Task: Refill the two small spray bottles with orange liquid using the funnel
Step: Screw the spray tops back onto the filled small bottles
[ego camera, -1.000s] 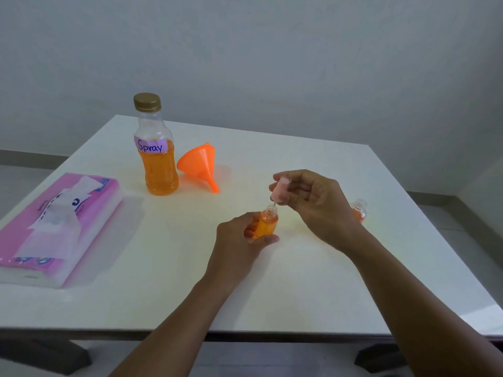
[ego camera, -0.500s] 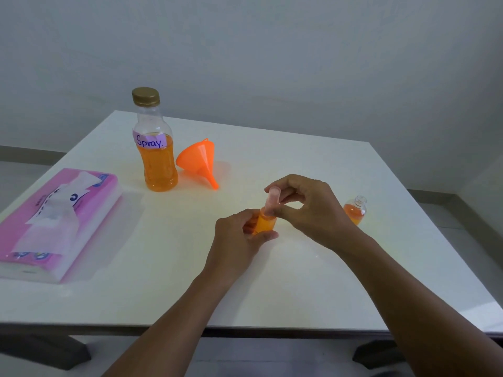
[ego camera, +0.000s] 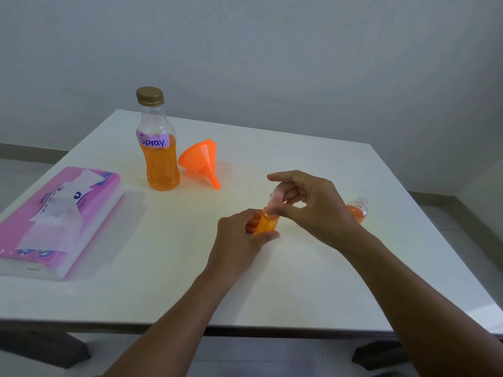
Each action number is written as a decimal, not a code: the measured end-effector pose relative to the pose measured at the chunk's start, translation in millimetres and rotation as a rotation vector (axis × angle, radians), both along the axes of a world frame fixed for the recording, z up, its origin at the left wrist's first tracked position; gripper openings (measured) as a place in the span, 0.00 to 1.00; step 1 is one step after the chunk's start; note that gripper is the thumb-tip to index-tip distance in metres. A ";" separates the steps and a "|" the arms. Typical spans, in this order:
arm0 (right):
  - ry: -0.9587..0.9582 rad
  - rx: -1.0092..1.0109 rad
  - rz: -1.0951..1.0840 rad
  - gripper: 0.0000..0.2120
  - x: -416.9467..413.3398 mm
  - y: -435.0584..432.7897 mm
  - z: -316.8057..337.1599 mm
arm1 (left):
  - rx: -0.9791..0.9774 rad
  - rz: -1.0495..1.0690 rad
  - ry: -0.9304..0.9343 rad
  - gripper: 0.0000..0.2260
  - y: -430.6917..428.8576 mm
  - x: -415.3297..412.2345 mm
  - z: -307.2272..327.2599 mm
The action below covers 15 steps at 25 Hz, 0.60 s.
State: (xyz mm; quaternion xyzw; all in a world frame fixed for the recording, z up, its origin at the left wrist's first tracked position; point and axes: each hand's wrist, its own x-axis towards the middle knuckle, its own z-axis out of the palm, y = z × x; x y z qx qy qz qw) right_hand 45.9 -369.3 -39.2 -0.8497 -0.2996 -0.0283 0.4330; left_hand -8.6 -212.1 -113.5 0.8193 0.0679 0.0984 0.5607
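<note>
White desk bearing, at nine o'clock, a pink tissue pack; at eleven, the capped "Spray" bottle and tipped orange funnel. Centre: left hand, fingers wrapped around a filled spray bottle; right hand pinching its pink sprayer top. Second small bottle, uncapped, at three o'clock.
</note>
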 end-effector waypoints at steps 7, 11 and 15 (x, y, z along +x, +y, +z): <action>0.110 0.033 0.117 0.31 0.0 -2.0 1.4 | 0.005 0.006 0.012 0.20 0.2 1.2 -0.1; -0.001 -0.063 -0.029 0.35 3.7 -6.7 4.0 | -0.001 0.005 0.003 0.19 0.2 0.0 1.1; 0.060 -0.031 0.075 0.33 6.8 -8.7 7.8 | -0.003 0.010 0.006 0.19 0.0 0.2 1.5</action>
